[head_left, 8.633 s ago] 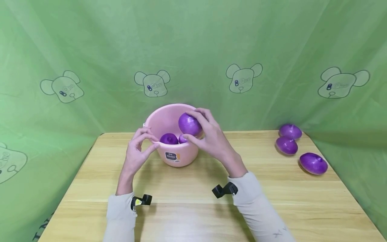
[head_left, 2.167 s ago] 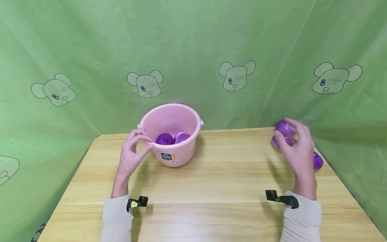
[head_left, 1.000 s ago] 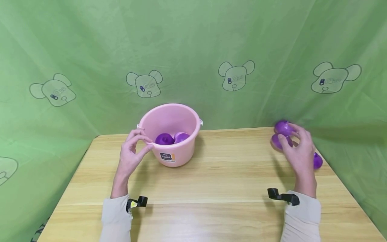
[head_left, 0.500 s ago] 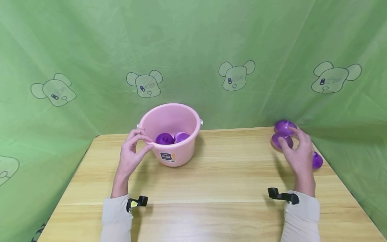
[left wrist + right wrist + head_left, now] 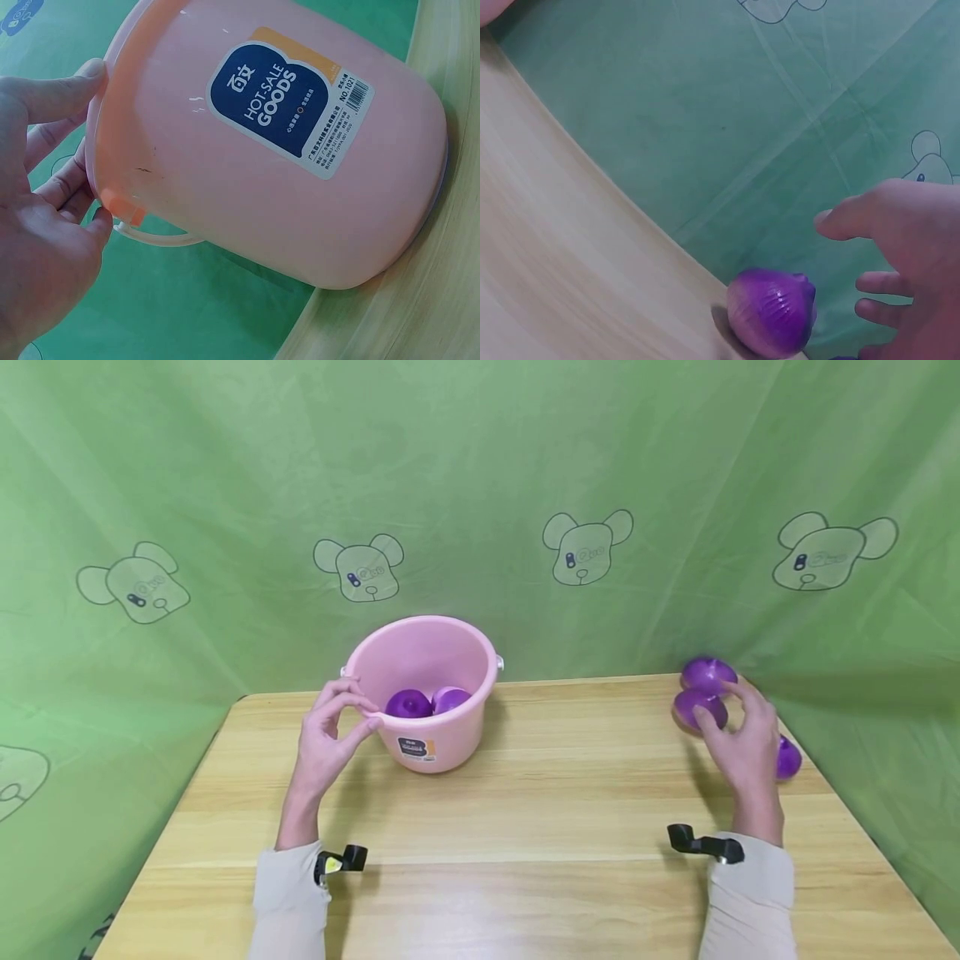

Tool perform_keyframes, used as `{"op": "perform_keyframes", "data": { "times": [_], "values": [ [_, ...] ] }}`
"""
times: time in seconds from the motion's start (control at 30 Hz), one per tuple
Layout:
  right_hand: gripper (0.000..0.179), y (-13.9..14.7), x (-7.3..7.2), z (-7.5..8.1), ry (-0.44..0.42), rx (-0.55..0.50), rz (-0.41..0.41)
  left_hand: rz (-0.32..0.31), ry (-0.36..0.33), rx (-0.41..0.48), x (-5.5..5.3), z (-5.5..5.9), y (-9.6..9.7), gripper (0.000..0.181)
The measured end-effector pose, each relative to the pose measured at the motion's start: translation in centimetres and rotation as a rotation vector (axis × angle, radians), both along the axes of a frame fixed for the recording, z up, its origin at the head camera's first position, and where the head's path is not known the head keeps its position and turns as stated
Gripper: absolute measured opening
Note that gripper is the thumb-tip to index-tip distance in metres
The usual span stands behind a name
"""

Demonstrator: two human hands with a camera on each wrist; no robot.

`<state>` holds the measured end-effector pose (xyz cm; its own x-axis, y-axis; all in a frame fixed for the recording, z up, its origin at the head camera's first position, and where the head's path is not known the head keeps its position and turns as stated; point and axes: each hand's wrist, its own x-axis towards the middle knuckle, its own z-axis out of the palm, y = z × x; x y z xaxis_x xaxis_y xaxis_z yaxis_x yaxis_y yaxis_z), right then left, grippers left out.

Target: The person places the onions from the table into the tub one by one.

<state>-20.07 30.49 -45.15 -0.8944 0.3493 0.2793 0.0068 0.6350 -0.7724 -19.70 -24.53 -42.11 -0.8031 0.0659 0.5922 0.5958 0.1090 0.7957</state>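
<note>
Thumb and fingers of my left hand [image 5: 326,735] pinch the near left rim of a pink bucket [image 5: 461,739]; the left wrist view also shows this hand [image 5: 45,202] at the rim. Inside the bucket lie a dark purple onion [image 5: 408,704] and a lighter onion [image 5: 452,699]. At the far right, my right hand [image 5: 742,743] hovers with spread, loosely bent fingers over a purple onion [image 5: 688,706], holding nothing. Behind it sits another onion [image 5: 707,675]. A third onion [image 5: 788,760] is partly hidden by that hand. In the right wrist view, a gap separates the hand [image 5: 922,262] from an onion [image 5: 771,311].
The wooden table [image 5: 570,827] ends at a green cloth backdrop [image 5: 480,477] printed with bear faces. The onions on the right lie near the table's back right corner. The bucket stands upright near the back edge, with a white handle [image 5: 161,238] at its side.
Earlier my right hand held an onion over the bucket; it has since moved right, above the loose onions. Over the last second it has shifted only slightly. My left hand stays on the rim.
</note>
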Motion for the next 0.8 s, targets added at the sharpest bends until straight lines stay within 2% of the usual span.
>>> {"op": "perform_keyframes", "data": {
  "times": [0.23, 0.43, 0.6, 0.8],
  "values": [
    [0.061, 0.6, 0.1, -0.1, -0.079, -0.012, -0.04, -0.003, 0.004, 0.001, 0.0, 0.0, 0.0, 0.017],
    [0.059, 1.2, 0.6, -0.2, -0.039, 0.0, -0.098, -0.001, 0.008, -0.002, -0.1, -0.1, 0.0, 0.017],
    [0.056, 1.8, 1.0, -0.4, -0.022, -0.002, -0.19, -0.003, 0.008, -0.003, -0.1, -0.1, 0.0, 0.017],
    [0.057, 2.6, 1.3, 0.1, -0.059, -0.115, -0.329, -0.002, 0.006, -0.004, 0.1, 0.1, 0.1, 0.017]
  ]
}}
